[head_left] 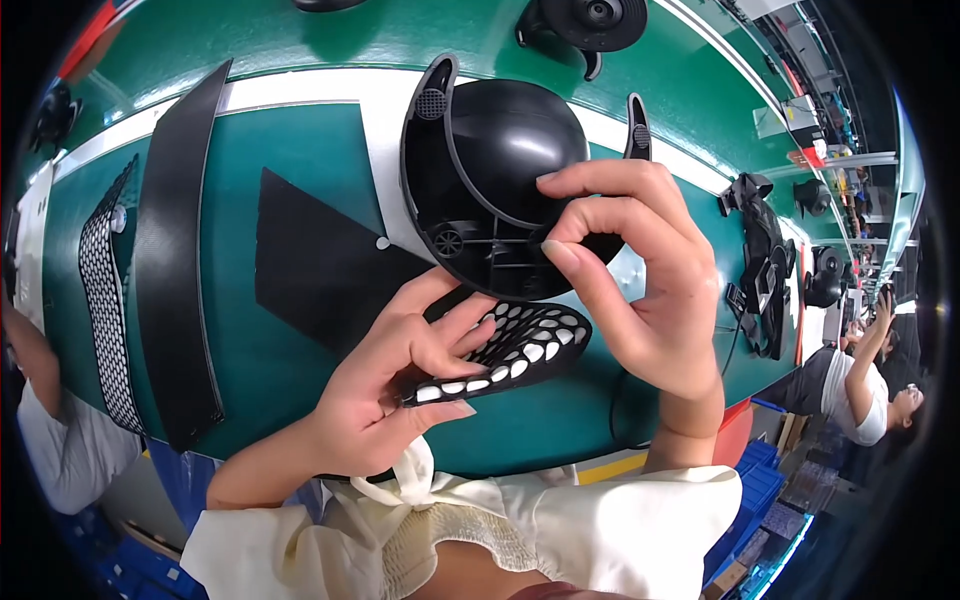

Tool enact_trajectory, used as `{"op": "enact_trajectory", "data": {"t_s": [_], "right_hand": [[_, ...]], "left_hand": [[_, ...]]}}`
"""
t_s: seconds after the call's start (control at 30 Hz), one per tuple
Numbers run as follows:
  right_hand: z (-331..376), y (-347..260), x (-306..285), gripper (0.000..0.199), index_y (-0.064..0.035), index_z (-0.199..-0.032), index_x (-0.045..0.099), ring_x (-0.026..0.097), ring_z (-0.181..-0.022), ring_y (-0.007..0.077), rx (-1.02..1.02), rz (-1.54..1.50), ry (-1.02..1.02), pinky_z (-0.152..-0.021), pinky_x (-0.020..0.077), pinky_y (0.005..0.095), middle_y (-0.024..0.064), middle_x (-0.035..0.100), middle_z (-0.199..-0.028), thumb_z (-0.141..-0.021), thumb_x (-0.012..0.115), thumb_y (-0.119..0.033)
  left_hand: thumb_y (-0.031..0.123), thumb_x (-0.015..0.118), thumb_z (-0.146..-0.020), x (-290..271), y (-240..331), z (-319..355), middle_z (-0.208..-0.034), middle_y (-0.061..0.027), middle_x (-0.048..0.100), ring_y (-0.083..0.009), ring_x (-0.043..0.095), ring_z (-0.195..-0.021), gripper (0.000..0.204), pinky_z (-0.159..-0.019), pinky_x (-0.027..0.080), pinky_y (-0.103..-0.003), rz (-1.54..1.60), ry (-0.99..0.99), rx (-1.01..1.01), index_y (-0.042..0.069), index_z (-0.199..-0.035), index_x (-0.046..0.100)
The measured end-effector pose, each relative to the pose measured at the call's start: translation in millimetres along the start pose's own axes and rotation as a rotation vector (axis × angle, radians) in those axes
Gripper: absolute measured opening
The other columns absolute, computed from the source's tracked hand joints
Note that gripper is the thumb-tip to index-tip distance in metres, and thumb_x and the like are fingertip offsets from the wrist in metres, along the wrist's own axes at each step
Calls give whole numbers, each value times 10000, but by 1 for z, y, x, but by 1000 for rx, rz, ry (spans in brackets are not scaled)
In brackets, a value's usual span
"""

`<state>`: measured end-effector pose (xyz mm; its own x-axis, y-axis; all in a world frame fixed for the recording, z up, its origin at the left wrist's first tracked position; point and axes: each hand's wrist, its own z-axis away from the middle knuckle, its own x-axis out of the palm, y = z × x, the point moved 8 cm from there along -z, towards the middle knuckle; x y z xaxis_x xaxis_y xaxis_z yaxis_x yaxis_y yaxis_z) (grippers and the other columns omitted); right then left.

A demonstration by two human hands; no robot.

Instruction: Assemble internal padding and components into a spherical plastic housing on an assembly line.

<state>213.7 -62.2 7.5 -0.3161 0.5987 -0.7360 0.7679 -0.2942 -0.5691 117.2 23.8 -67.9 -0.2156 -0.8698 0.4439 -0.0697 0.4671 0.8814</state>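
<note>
In my left hand (375, 395) is a curved black honeycomb mesh piece (535, 345) with white showing at its holes, gripped between thumb and fingers. A glossy black plastic housing (520, 130) with a rounded bowl and curved arms stands just beyond it. My right hand (665, 285) is raised at the housing's right front, thumb and index finger pinched together over its ribbed lower part. What lies between those fingertips, if anything, is too small to make out. A flat black sheet (315, 265) lies to the left of the housing, partly behind my left hand.
Farther left lie a long curved black panel (180, 260) and another honeycomb mesh strip (108, 300). A round black part (595, 20) sits on the green surface beyond the white strip. Black parts (765, 270) stand at the right. Other people are at both sides.
</note>
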Motion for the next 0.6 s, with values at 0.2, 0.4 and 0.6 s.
{"op": "enact_trajectory", "data": {"t_s": [0.2,0.4,0.6], "right_hand": [[-3,-4,0,90,-4,-721,563,506,-722,187,-37,91,-11,-656,391,256,93,581,-873,-649,596,39],[-3,-4,-2,121,-10,-705,563,520,-685,181,-44,119,14,-641,390,255,74,583,-794,-619,625,49],[-4,2,2,143,-24,-703,549,532,-684,178,-36,60,-62,-643,376,258,62,576,-730,-618,650,31]], "left_hand": [[-118,486,-754,-2,0,-1,-1333,-251,103,-376,249,-1230,183,-999,286,-443,41,15,32,-26,-908,447],[-100,483,-767,-1,1,-1,-1329,-254,109,-382,250,-1226,165,-1003,281,-441,54,16,36,-33,-915,453],[-52,500,-789,-4,-2,1,-1329,-248,116,-380,256,-1225,140,-1002,283,-438,71,35,44,-27,-919,456]]}}
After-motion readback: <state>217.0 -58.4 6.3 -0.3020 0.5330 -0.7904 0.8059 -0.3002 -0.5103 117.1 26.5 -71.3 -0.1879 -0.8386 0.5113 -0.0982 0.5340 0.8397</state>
